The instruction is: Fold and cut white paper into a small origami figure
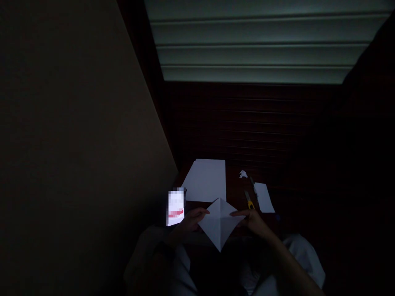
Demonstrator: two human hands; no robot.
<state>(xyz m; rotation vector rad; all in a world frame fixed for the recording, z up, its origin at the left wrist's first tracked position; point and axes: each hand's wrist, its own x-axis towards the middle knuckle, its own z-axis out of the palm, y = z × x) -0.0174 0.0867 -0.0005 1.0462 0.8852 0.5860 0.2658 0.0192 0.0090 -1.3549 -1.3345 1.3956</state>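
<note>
Between my hands is a sheet of white paper (219, 224), folded into a kite-like diamond with a crease running down its middle. One point faces down toward my lap. My left hand (195, 218) pinches its left corner, thumb on top. On the opposite corner my right hand (251, 220) grips the paper, thumb or finger lying over the face and the rest behind it. The fingers under the paper are hidden. Just beyond the right hand lies a yellow utility knife (249, 201), its blade end pointing away from me.
A stack of white sheets (206, 179) lies on the dark table behind the folded paper. At left a lit screen (175, 207) stands, its picture blurred. A small paper figure (243, 174), a pen (253, 185) and a smaller white paper (264, 197) lie at right. A wall rises at left.
</note>
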